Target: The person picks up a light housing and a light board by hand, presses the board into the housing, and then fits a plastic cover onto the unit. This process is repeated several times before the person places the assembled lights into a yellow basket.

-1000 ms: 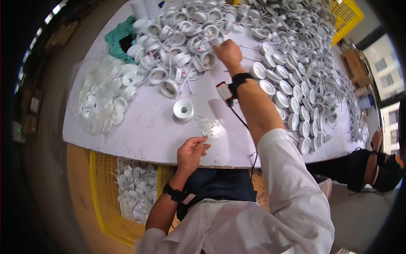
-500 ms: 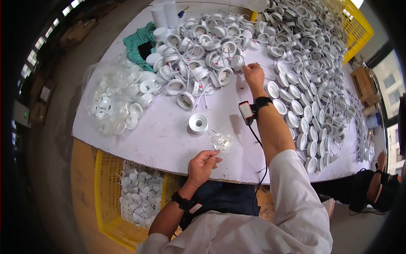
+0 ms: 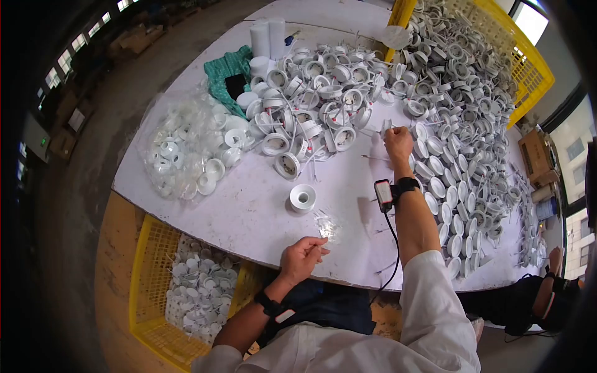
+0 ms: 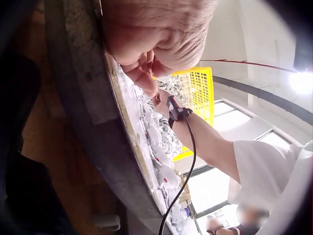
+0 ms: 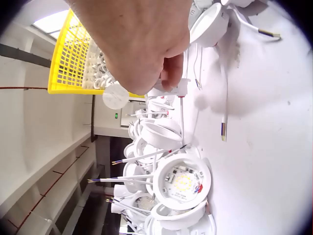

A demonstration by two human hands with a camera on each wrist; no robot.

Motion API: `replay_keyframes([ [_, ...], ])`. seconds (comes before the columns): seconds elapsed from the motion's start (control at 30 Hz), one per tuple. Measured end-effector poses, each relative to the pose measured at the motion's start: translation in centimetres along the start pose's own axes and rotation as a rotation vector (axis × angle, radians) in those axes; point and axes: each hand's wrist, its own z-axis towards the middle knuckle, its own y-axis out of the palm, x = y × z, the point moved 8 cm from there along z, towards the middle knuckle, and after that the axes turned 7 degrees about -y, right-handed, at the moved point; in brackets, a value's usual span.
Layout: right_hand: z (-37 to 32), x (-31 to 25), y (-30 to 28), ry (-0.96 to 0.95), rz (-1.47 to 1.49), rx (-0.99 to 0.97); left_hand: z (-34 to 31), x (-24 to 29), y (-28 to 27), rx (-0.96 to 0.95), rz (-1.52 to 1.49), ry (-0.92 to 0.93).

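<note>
My right hand (image 3: 398, 144) grips a white round lamp housing (image 5: 168, 88) by its edge, between the middle pile and the right-hand group. A cable with a red collar hangs below the housing in the right wrist view; the hand hides much of it. My left hand (image 3: 303, 258) is at the table's front edge, fingers bent and thumb near the index fingertip, beside small shiny clear pieces (image 3: 326, 227). I cannot tell whether a small piece is pinched there. A white cup-shaped lamp part (image 3: 302, 198) stands on the table just beyond.
Wired lamp housings (image 3: 292, 118) are heaped in the middle, more (image 3: 457, 186) on the right. A clear bag of white parts (image 3: 180, 149) lies left, near a green cloth (image 3: 224, 81). Yellow crates stand at back right (image 3: 535, 81) and below the table (image 3: 146, 273). Another person's arm (image 3: 550, 273) appears right.
My right hand has drawn back from the middle heap toward me and to the right, bringing a lamp housing along. The left hand keeps its place by the clear pieces. The head view has shifted.
</note>
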Motion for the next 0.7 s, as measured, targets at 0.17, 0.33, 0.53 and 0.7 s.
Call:
replay_keyframes([
  [0.17, -1.1, -1.2, -6.2, -0.089, 0.022, 0.176, -0.2, 0.3, 1.0, 0.018, 0.109, 0.08],
  [0.33, -4.8, -4.5, -9.7, -0.074, 0.578, -0.026, -3.0, 10.2, 4.4, 0.148, 0.544, 0.639],
  [0.53, -16.7, -11.7, -11.4, 0.012, 0.876, -0.516, -3.0, 15.8, 6.1, 0.249, 0.85, 0.816],
  [0.7, -25.6, -14.3, -11.5, 0.183, 1.117, -0.864, -5.5, 14.9, 5.1, 0.249, 1.137, 0.866],
])
